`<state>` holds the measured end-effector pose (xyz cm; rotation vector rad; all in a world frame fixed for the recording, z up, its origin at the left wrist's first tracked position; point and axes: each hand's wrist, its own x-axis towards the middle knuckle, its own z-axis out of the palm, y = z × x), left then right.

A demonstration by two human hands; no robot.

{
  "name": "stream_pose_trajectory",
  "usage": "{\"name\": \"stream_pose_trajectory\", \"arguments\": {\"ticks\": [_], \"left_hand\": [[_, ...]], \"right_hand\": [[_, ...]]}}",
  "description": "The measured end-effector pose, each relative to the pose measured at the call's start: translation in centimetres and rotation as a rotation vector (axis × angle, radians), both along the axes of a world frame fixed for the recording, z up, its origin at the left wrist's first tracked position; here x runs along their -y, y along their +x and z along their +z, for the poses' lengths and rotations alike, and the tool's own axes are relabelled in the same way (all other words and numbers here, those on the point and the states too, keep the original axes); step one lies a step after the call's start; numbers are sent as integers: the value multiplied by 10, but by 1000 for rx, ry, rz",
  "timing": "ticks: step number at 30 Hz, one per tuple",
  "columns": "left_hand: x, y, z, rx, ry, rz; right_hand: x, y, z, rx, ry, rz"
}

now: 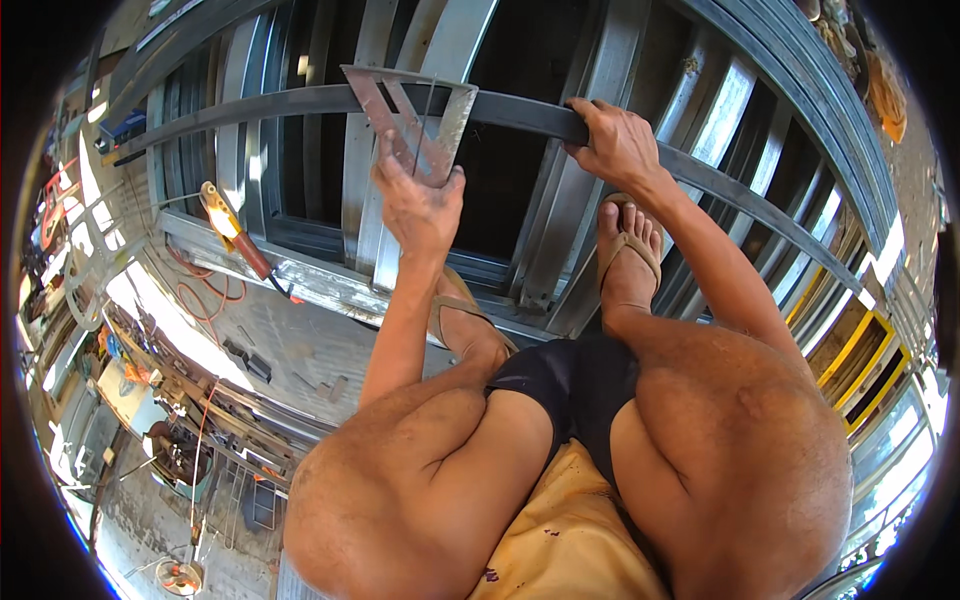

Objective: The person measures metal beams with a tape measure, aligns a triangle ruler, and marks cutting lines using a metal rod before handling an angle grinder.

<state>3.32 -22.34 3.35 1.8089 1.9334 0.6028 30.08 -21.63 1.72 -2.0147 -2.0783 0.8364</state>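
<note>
A long dark metal bar (290, 101) crosses in front of me from left to right, over a metal frame. My left hand (418, 208) is closed on the lower corner of a worn triangular square (378, 108), which lies against the bar with its wide edge farthest from me. A thin dark rod (428, 125) runs along the square; whether my fingers hold it too, I cannot tell. Farther right, my right hand (618, 148) grips the bar, thumb on the near side and fingers over the top.
Galvanized metal channels (610, 70) form the frame beneath, with dark gaps between. An angle grinder (235, 235) rests at the left on a metal rail; an orange cord (205, 315) lies on the floor nearby. My sandalled feet (630, 262) stand on the frame. A yellow frame (862, 368) is at right.
</note>
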Motion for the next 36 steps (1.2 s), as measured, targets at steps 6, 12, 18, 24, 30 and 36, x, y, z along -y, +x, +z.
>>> {"name": "stream_pose_trajectory", "arguments": {"ticks": [6,12,18,24,30,36], "left_hand": [[7,18,-8,4,41,-98],[16,23,-14,144,63,-166],[23,25,-18,251,-1,-139],[27,16,-23,306,-15,-170],[20,3,-29,521,-67,-118],[8,-8,10,429,-67,120]], "right_hand": [[-10,8,6,-47,-147,14],[-16,19,10,-275,40,13],[-25,19,12,-368,86,-27],[-68,11,19,-264,361,-109],[-146,2,37,-219,345,-53],[-133,8,32,-290,275,-131]]}}
